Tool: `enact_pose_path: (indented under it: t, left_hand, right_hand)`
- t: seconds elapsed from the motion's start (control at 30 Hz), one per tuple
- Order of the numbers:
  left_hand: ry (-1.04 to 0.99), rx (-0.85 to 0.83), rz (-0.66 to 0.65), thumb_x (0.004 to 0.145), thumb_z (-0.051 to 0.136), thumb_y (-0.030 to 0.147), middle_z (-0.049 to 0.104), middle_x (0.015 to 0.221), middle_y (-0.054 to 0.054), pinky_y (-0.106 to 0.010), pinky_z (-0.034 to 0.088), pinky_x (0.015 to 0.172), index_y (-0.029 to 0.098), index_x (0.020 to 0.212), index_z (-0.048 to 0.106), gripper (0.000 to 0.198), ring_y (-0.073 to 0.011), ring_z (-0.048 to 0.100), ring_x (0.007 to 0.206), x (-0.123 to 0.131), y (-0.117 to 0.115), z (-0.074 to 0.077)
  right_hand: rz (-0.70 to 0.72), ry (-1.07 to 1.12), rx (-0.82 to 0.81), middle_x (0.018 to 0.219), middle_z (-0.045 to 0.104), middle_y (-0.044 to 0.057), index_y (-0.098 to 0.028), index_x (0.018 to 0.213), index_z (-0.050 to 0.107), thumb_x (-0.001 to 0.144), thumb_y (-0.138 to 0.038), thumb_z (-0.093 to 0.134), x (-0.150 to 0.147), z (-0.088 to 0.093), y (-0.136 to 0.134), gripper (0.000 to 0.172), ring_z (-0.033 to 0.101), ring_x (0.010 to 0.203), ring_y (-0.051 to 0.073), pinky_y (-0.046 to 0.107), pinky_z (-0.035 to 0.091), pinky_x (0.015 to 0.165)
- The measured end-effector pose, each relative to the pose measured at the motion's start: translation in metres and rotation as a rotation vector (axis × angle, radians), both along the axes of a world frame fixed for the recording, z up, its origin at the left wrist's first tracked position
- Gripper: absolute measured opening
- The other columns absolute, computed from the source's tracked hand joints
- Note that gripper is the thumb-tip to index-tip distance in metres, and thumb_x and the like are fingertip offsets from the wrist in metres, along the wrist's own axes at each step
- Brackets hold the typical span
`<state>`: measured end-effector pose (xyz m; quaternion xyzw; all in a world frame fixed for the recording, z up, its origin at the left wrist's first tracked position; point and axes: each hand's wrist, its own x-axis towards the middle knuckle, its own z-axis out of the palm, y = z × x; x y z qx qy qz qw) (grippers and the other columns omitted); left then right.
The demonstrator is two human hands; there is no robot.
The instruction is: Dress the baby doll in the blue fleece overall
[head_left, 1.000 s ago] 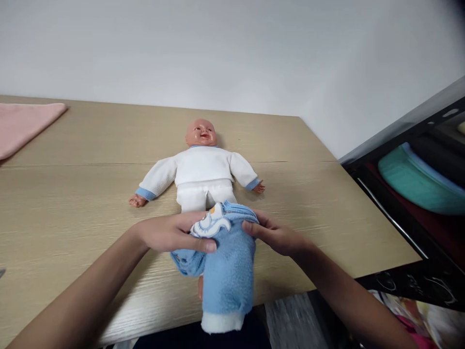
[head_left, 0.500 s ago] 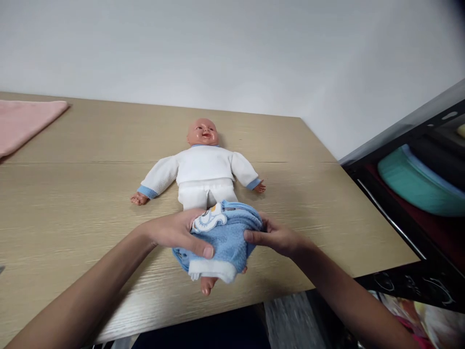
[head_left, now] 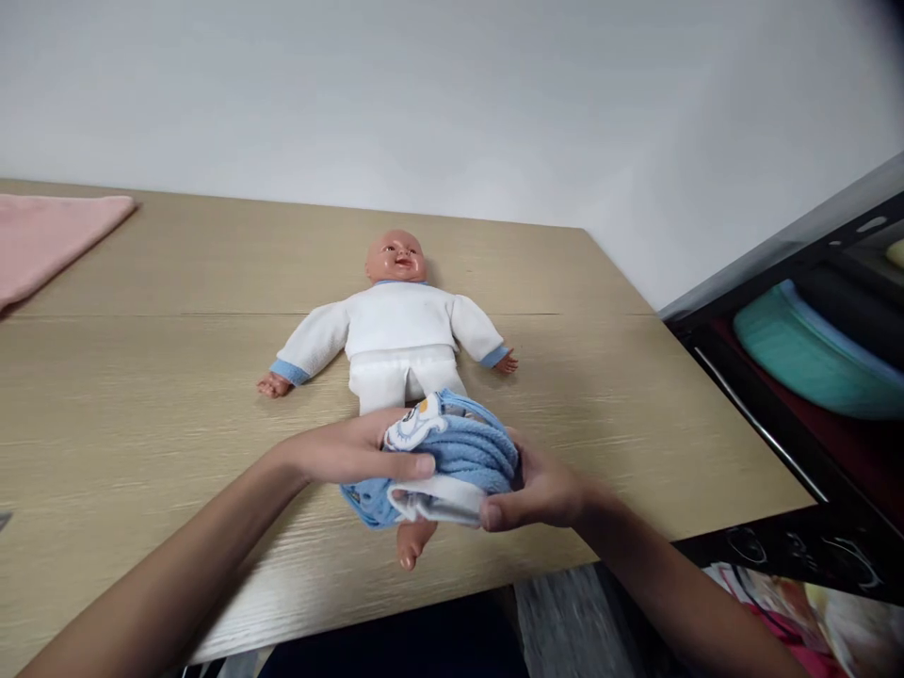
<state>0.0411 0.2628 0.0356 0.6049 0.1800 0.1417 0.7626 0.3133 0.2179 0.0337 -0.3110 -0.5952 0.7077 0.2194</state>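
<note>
A baby doll [head_left: 401, 315] in a white top with blue cuffs lies on its back, head away from me. Over its lower legs I hold a bunched pair of blue baby pants [head_left: 466, 452] with white cuffs and a cartoon patch. My left hand [head_left: 360, 452] grips the left side, thumb across the gathered folds. On the right side, my right hand [head_left: 537, 485] has its thumb at a white cuff and its other fingers behind the cloth. One bare doll foot [head_left: 414, 544] shows below the pants; the other is hidden.
The doll lies on a wooden table [head_left: 176, 395] against a pale wall. A pink cloth [head_left: 53, 235] is at the far left. To the right stands a black rack [head_left: 749, 405] holding a teal basin [head_left: 819, 358]. The table's front edge runs close to my body.
The blue fabric has been gathered into tighter folds, and the white cuff has come up. My right thumb has moved down onto the cuff. The doll has barely shifted.
</note>
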Motion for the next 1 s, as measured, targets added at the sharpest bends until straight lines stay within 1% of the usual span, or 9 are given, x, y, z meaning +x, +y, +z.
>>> enact_pose_path:
  t: [0.07,0.13,0.27,0.37,0.47,0.67,0.8,0.9,1.0]
  left_hand:
    - [-0.037,0.014,-0.027,0.092,0.088,0.061,0.081,0.106,-0.007,-0.032,0.059,0.084,0.018,0.122,0.075,0.054,-0.0231,0.072,0.093,0.004,-0.003,0.004]
    - [-0.020,0.032,0.007,0.088,0.093,0.051,0.081,0.106,-0.006,-0.034,0.060,0.088,0.019,0.122,0.073,0.050,-0.0247,0.073,0.097,0.009,-0.007,0.007]
    - [0.098,0.088,0.160,0.090,0.078,0.023,0.077,0.109,-0.001,-0.034,0.057,0.092,0.022,0.119,0.068,0.030,-0.0226,0.071,0.101,0.016,-0.019,0.008]
    - [0.250,0.197,0.302,0.089,0.068,0.018,0.070,0.103,0.002,-0.033,0.055,0.085,0.024,0.118,0.062,0.030,-0.0206,0.068,0.094,0.019,-0.027,0.008]
    - [0.368,0.340,0.376,0.090,0.070,0.021,0.065,0.097,0.003,-0.034,0.052,0.079,0.024,0.113,0.056,0.027,-0.0213,0.067,0.088,0.023,-0.032,0.006]
    - [0.551,0.739,0.294,0.094,0.069,0.017,0.073,0.111,-0.006,-0.040,0.051,0.083,0.024,0.110,0.055,0.022,-0.0294,0.070,0.100,0.035,-0.037,-0.008]
    - [0.718,0.960,0.225,0.097,0.071,0.023,0.072,0.099,-0.007,-0.041,0.049,0.080,0.022,0.108,0.056,0.019,-0.0331,0.066,0.097,0.042,-0.041,-0.010]
    - [0.785,0.922,0.143,0.097,0.067,0.021,0.070,0.092,-0.005,-0.039,0.044,0.073,0.020,0.122,0.055,0.027,-0.0314,0.068,0.089,0.044,-0.041,-0.005]
    - [0.809,0.802,0.062,0.095,0.064,0.018,0.071,0.091,-0.003,-0.037,0.042,0.069,0.021,0.125,0.050,0.033,-0.0284,0.070,0.081,0.044,-0.039,0.000]
  right_hand:
    - [-0.060,-0.013,-0.011,0.114,0.082,0.004,-0.024,0.123,0.079,0.082,-0.052,0.098,-0.005,0.010,-0.007,0.053,0.078,0.103,0.025,0.038,0.064,0.100]
    - [-0.174,-0.067,0.052,0.115,0.084,0.003,-0.026,0.125,0.080,0.085,-0.041,0.096,-0.011,0.017,-0.017,0.046,0.079,0.105,0.026,0.038,0.065,0.098]
    - [-0.479,-0.259,0.288,0.110,0.084,0.001,-0.027,0.121,0.078,0.091,-0.025,0.080,-0.018,0.018,-0.036,0.030,0.078,0.097,0.024,0.036,0.062,0.088]
    - [-0.584,-0.478,0.326,0.098,0.078,0.000,-0.026,0.113,0.070,0.092,-0.024,0.070,-0.015,0.015,-0.045,0.021,0.073,0.086,0.022,0.034,0.056,0.077]
    - [-0.600,-0.587,0.314,0.094,0.073,-0.001,-0.026,0.113,0.064,0.093,-0.029,0.065,-0.011,0.012,-0.053,0.020,0.069,0.082,0.022,0.035,0.053,0.074]
    - [-0.646,-0.926,0.520,0.097,0.076,0.003,-0.026,0.111,0.066,0.091,-0.033,0.065,-0.007,0.004,-0.076,0.021,0.071,0.087,0.028,0.039,0.046,0.079]
    - [-0.605,-0.945,0.371,0.098,0.080,0.005,-0.027,0.120,0.069,0.090,-0.036,0.062,-0.006,-0.001,-0.086,0.032,0.074,0.090,0.032,0.041,0.046,0.081]
    - [-0.553,-0.833,0.203,0.094,0.080,0.002,-0.027,0.118,0.069,0.089,-0.036,0.061,-0.005,-0.006,-0.086,0.032,0.072,0.085,0.030,0.040,0.047,0.081]
    - [-0.575,-0.778,0.157,0.091,0.077,0.002,-0.026,0.113,0.069,0.090,-0.038,0.062,-0.003,-0.014,-0.085,0.027,0.070,0.081,0.027,0.039,0.047,0.079]
